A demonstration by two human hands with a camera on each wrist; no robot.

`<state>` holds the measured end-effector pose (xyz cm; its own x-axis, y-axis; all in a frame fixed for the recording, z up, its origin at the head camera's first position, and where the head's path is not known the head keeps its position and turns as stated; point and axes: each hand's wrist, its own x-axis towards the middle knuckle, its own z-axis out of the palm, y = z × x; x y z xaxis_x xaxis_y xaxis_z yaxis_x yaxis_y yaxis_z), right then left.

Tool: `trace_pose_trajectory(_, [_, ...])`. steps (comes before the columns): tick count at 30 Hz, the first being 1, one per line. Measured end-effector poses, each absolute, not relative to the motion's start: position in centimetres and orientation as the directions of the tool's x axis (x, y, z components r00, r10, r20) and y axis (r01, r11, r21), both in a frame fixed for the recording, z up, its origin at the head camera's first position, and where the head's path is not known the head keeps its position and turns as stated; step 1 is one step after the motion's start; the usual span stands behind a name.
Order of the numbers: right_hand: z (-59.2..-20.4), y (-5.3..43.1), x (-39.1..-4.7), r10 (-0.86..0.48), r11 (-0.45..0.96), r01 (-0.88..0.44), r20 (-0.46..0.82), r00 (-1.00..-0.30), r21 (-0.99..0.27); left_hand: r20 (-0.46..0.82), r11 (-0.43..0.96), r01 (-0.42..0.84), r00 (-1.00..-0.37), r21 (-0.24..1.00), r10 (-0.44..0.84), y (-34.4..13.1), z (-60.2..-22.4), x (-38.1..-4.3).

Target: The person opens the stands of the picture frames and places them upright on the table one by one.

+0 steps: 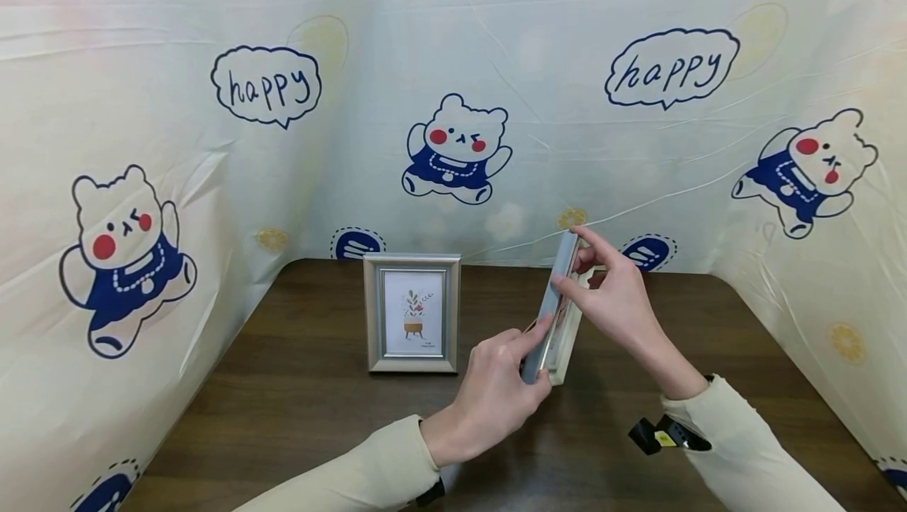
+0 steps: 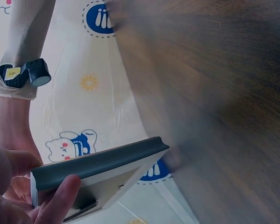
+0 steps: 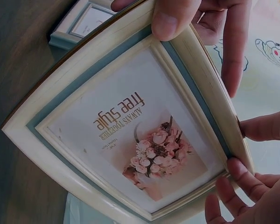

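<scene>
Both hands hold a picture frame (image 3: 135, 135), tilted and seen nearly edge-on in the head view. Its front is cream with a blue-green inner band, around a print of pink flowers and the words "free style", upside down in the right wrist view. My left hand (image 1: 496, 386) grips the near, lower end, one finger laid along the blue-grey side edge. With thumb and fingers, my right hand (image 1: 620, 299) holds the upper end. Part of the frame's back shows in the left wrist view. To the left stands a silver picture frame (image 1: 375, 315) with a potted-plant print.
The brown wooden table (image 1: 298, 417) carries the standing frame near its back edge. A pale cloth (image 1: 553, 47) printed with bears and "happy" bubbles surrounds the table at the back and sides. A black wrist camera (image 1: 669, 433) is strapped at the right sleeve.
</scene>
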<state>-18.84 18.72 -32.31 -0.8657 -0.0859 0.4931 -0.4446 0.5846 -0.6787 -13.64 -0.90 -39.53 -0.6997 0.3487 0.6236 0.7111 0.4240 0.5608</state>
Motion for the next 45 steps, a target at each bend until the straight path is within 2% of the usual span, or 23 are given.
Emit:
trace_pose_trajectory(21, [-32.63, 18.91, -18.95, -0.100, 0.613, -0.468, 0.526, -0.845, -0.636, 0.657, 0.469, 0.742, -0.657, 0.479, 0.369, -0.65, -39.62, -13.46])
trace_pose_trajectory(28, [-32.62, 19.03, -18.90, -0.090, 0.599, -0.481, 0.543, -0.835, -0.640, 0.648, 0.475, 0.757, -0.642, 0.450, 0.410, -0.56, -39.45, -13.35])
trace_pose_trajectory(36, [-32.90, 19.38, -18.86, -0.093, 0.581, -0.489, 0.544, -0.834, -0.650, 0.655, 0.529, 0.776, -0.601, 0.343, 0.458, -0.33, -39.36, -13.29])
trace_pose_trajectory(45, [-32.96, 19.69, -18.89, -0.091, 0.529, -0.514, 0.557, -0.826, -0.676, 0.629, 0.529, 0.781, -0.601, 0.331, 0.493, -0.29, -39.04, -13.11])
